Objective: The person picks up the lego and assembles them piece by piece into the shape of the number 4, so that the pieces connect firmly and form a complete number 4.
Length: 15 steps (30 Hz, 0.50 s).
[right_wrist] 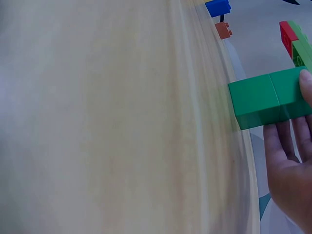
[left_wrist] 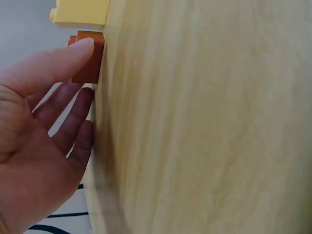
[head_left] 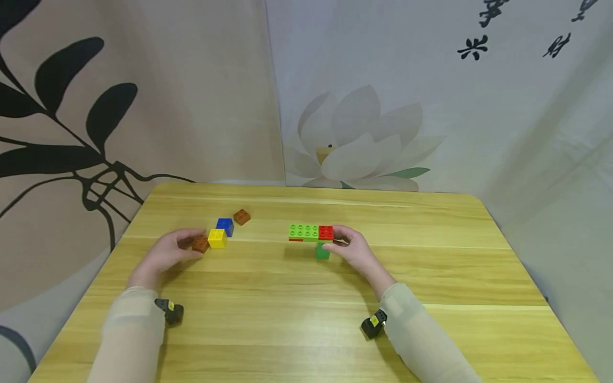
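Observation:
At the table's left, my left hand (head_left: 166, 252) pinches a brown building brick (head_left: 200, 244), its thumb across the brick's side in the left wrist view. A yellow brick (head_left: 217, 239) stands close beside that brick. My right hand (head_left: 353, 250) grips a joined brick structure by its right end. This has a long light green brick (head_left: 304, 232) and a red brick (head_left: 326, 232) on top. Below them is a column of two dark green bricks (right_wrist: 265, 97), and another red piece (right_wrist: 287, 36) sits under the light green brick's far end.
Behind the yellow brick stands a blue brick (head_left: 225, 226), and a second brown brick (head_left: 241, 217) lies farther back. The wooden table (head_left: 268, 319) ends at a printed cloth backdrop (head_left: 215, 106). A small black camera (head_left: 173, 313) sits at the left wrist.

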Each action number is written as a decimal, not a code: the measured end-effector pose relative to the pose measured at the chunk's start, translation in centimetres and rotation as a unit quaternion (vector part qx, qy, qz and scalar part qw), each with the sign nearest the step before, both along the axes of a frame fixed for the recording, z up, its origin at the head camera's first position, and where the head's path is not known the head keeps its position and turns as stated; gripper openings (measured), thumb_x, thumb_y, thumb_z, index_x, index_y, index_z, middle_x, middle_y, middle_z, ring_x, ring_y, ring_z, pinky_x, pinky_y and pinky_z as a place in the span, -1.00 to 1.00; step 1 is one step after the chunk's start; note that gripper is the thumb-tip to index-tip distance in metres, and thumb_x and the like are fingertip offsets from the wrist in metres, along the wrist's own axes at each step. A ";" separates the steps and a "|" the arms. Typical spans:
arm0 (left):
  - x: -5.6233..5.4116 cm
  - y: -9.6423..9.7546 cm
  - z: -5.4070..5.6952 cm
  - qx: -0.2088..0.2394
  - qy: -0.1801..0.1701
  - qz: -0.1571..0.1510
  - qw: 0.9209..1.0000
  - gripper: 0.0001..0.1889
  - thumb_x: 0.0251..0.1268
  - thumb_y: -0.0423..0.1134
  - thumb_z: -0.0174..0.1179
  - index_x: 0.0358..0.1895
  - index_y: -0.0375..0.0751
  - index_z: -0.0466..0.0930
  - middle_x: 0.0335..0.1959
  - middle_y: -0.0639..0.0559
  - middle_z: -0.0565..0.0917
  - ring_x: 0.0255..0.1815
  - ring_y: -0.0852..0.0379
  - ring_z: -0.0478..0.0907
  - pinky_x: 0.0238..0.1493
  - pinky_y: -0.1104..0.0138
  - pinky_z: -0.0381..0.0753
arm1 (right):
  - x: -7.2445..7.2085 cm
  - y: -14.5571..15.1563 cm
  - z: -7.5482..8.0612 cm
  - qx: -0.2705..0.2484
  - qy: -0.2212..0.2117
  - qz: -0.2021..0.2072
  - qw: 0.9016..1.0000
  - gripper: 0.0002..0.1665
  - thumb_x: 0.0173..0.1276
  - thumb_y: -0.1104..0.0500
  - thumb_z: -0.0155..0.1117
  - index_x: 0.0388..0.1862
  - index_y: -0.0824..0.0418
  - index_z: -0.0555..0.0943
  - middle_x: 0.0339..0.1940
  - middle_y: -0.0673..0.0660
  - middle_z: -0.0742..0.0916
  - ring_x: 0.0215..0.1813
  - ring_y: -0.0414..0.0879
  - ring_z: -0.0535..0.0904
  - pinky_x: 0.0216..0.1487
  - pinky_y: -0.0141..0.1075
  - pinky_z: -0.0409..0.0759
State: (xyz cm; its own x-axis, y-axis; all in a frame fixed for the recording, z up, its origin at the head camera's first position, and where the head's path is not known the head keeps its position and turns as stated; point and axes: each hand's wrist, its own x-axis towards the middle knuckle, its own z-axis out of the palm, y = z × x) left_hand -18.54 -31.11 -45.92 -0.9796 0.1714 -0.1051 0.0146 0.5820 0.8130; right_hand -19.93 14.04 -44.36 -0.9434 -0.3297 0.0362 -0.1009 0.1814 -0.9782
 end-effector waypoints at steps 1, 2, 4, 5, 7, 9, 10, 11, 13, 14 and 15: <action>0.0 0.0 -0.1 -0.001 0.001 0.003 1.000 -0.37 0.20 -0.41 0.35 0.34 -0.47 0.38 0.36 -0.46 0.33 0.37 -0.42 0.23 0.37 -0.21 0.17 | 0.0 0.0 0.0 0.000 0.000 0.000 1.000 -0.53 0.29 0.35 0.39 0.16 0.45 0.55 0.06 0.26 0.68 0.17 0.14 0.54 0.29 -0.08 0.46; 0.0 0.0 -0.1 -0.004 0.002 0.006 1.000 -0.39 0.19 -0.41 0.35 0.32 -0.47 0.40 0.35 -0.46 0.35 0.36 -0.42 0.25 0.36 -0.21 0.18 | 0.0 0.0 0.0 -0.001 0.000 -0.001 1.000 -0.53 0.29 0.35 0.39 0.16 0.45 0.55 0.05 0.26 0.68 0.17 0.14 0.54 0.29 -0.08 0.47; 0.0 -0.1 -0.2 -0.006 0.003 0.014 1.000 -0.44 0.20 -0.41 0.36 0.27 -0.48 0.44 0.31 -0.47 0.39 0.33 -0.41 0.28 0.34 -0.21 0.20 | 0.0 0.0 0.0 -0.001 -0.001 -0.001 1.000 -0.53 0.29 0.35 0.40 0.16 0.45 0.55 0.05 0.25 0.68 0.17 0.14 0.54 0.29 -0.09 0.47; 0.0 -0.1 -0.2 -0.007 0.005 0.018 1.000 -0.46 0.20 -0.40 0.36 0.25 -0.48 0.46 0.28 -0.46 0.42 0.31 -0.41 0.31 0.33 -0.21 0.22 | 0.0 0.0 0.0 0.000 0.000 -0.002 1.000 -0.53 0.29 0.35 0.40 0.16 0.45 0.55 0.04 0.24 0.68 0.16 0.14 0.55 0.28 -0.09 0.47; 0.0 -0.1 -0.3 -0.012 0.006 0.023 1.000 -0.50 0.20 -0.37 0.38 0.20 -0.47 0.50 0.24 -0.45 0.46 0.26 -0.38 0.35 0.30 -0.20 0.25 | 0.0 0.0 0.0 -0.001 0.000 -0.004 1.000 -0.53 0.29 0.35 0.40 0.15 0.45 0.56 0.04 0.24 0.69 0.16 0.13 0.55 0.28 -0.10 0.48; 0.1 -0.1 -0.3 -0.017 0.010 0.026 0.999 -0.52 0.20 -0.33 0.39 0.16 -0.46 0.52 0.19 -0.43 0.50 0.21 -0.35 0.39 0.25 -0.19 0.29 | 0.0 0.0 -0.1 0.000 0.001 -0.005 1.000 -0.54 0.28 0.34 0.41 0.15 0.44 0.56 0.04 0.23 0.69 0.15 0.13 0.55 0.27 -0.10 0.48; 0.2 -0.1 -0.2 -0.023 0.011 0.027 0.999 -0.52 0.20 -0.31 0.40 0.15 -0.46 0.53 0.17 -0.41 0.52 0.18 -0.33 0.40 0.23 -0.18 0.30 | 0.0 0.0 -0.1 0.000 0.002 -0.004 1.000 -0.54 0.28 0.35 0.41 0.15 0.44 0.56 0.04 0.23 0.69 0.15 0.13 0.55 0.27 -0.10 0.48; 0.2 -0.2 -0.2 -0.025 0.010 0.028 0.999 -0.53 0.20 -0.30 0.40 0.13 -0.45 0.54 0.16 -0.40 0.53 0.17 -0.32 0.41 0.22 -0.17 0.31 | 0.0 0.0 -0.1 -0.001 0.003 -0.004 1.000 -0.54 0.28 0.35 0.41 0.15 0.44 0.56 0.04 0.24 0.69 0.15 0.13 0.55 0.27 -0.10 0.48; 0.3 -0.2 -0.1 -0.034 0.008 0.032 0.999 -0.52 0.20 -0.26 0.41 0.12 -0.44 0.55 0.13 -0.37 0.55 0.14 -0.29 0.42 0.18 -0.13 0.35 | 0.0 0.1 -0.1 0.000 0.005 -0.003 1.000 -0.54 0.28 0.35 0.41 0.15 0.45 0.56 0.04 0.24 0.69 0.15 0.13 0.55 0.27 -0.10 0.49; 0.4 -0.3 0.0 -0.036 0.008 0.032 0.999 -0.52 0.20 -0.25 0.41 0.12 -0.44 0.55 0.11 -0.37 0.56 0.12 -0.27 0.44 0.16 -0.10 0.37 | 0.0 0.1 -0.1 0.000 0.006 -0.004 1.000 -0.54 0.28 0.35 0.41 0.15 0.45 0.56 0.04 0.24 0.69 0.15 0.13 0.56 0.27 -0.10 0.49; 0.5 -0.3 0.1 -0.039 0.006 0.034 0.999 -0.52 0.21 -0.23 0.41 0.12 -0.44 0.55 0.11 -0.35 0.56 0.10 -0.25 0.45 0.13 -0.05 0.39 | 0.0 0.1 -0.1 -0.001 0.006 -0.004 1.000 -0.54 0.28 0.35 0.41 0.15 0.45 0.56 0.04 0.24 0.69 0.15 0.13 0.56 0.27 -0.10 0.49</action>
State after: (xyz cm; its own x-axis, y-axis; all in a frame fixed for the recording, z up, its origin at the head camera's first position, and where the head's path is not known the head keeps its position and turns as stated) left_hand -18.07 -31.45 -45.82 -0.9900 0.0957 -0.1039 -0.0181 0.6438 0.7650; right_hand -19.96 14.11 -44.45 -0.9454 -0.3221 0.0488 -0.1120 0.1808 -0.9771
